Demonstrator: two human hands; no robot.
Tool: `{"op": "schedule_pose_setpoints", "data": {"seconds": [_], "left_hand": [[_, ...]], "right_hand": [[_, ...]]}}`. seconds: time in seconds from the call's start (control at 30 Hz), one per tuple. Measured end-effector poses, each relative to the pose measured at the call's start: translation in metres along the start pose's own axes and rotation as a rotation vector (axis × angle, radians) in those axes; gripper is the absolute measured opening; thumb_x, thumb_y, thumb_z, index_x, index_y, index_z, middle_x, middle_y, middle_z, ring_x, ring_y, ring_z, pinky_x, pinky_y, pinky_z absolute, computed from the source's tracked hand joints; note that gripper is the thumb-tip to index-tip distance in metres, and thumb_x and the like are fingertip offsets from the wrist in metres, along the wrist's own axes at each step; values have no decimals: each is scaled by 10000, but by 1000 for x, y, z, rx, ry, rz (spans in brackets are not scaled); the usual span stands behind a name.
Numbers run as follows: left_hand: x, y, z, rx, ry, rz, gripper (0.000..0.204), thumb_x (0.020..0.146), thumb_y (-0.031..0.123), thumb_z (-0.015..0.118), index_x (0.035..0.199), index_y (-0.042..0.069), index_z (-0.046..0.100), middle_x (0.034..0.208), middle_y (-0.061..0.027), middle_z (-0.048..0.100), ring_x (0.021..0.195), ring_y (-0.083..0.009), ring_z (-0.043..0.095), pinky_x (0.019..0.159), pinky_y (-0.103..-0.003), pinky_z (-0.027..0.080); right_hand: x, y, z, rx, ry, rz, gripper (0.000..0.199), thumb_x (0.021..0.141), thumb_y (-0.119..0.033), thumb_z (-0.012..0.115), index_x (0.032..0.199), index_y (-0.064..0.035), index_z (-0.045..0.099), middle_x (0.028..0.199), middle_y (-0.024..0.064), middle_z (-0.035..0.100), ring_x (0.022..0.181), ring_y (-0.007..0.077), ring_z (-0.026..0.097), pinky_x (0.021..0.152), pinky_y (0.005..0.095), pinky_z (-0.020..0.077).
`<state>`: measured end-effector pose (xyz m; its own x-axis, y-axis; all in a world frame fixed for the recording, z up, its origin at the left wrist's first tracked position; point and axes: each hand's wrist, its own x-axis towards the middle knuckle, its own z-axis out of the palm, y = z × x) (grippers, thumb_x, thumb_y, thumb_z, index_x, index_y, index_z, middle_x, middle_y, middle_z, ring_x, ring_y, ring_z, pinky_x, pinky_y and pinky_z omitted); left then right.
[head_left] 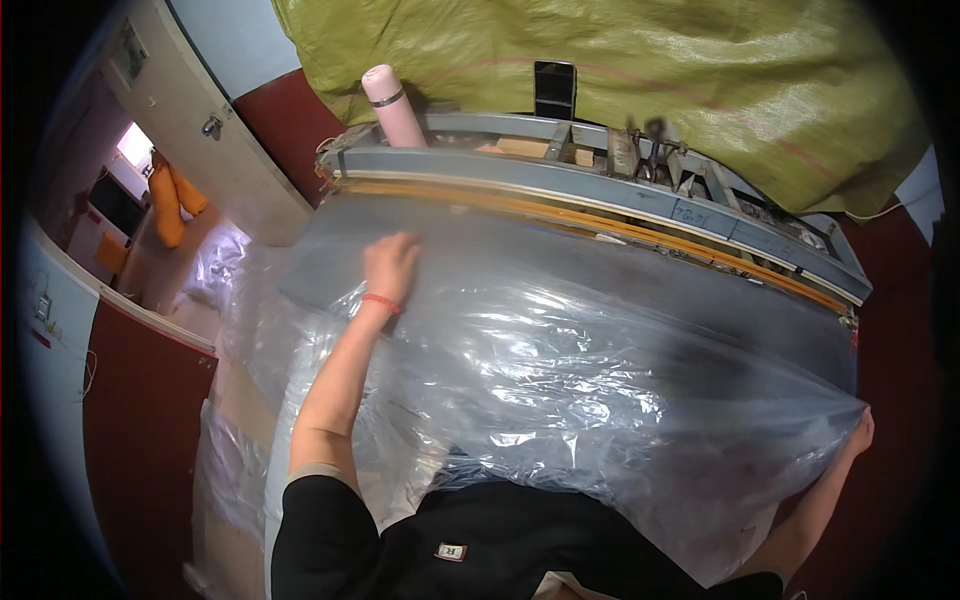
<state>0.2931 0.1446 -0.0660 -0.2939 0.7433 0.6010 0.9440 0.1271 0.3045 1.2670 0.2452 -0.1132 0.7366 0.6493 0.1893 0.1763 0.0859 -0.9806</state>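
Left hand [390, 265] flat on clear plastic sheet [560, 360], right hand [860, 432] gripping its edge

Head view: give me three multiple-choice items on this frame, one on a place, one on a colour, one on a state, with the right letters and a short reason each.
1. Where does the left hand rest?
A. Flat on the clear plastic sheet near the sealing bar
B. On the pink bottle
C. On the phone

2. What colour is the band on the left wrist?
A. Blue
B. Red
C. White

3. What is the right hand doing?
A. Hanging free, away from everything
B. Holding a pair of scissors
C. Gripping the sheet's edge

Answers:
1. A, the palm lies on the plastic just short of the bar, while bottle and phone stand behind it.
2. B, a thin red band circles the wrist.
3. C, the plastic bunches to a point at the fingers, at the sheet's right corner.
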Motion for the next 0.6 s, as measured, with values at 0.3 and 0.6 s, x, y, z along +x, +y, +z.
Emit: {"op": "schedule_pose_setpoints", "data": {"seconds": [0.3, 0.6], "left_hand": [[13, -1, -16, 132, 68, 98, 83, 753, 128, 611, 755, 51, 580, 742, -70, 548, 738, -252, 525, 673, -349, 379], [40, -45, -9, -434, 210, -442, 239, 898, 228, 447, 920, 17, 556, 846, -35, 548, 784, -121, 489, 721, -277, 413]], "right_hand": [[22, 0, 12, -52, -31, -7, 309, 814, -304, 621, 917, -12, 624, 852, 16, 601, 789, 101, 528, 733, 226, 422], [18, -39, 96, -478, -153, -143, 244, 818, -260, 497, 857, -68, 643, 775, 41, 614, 738, 147, 567, 653, 287, 437]]}}
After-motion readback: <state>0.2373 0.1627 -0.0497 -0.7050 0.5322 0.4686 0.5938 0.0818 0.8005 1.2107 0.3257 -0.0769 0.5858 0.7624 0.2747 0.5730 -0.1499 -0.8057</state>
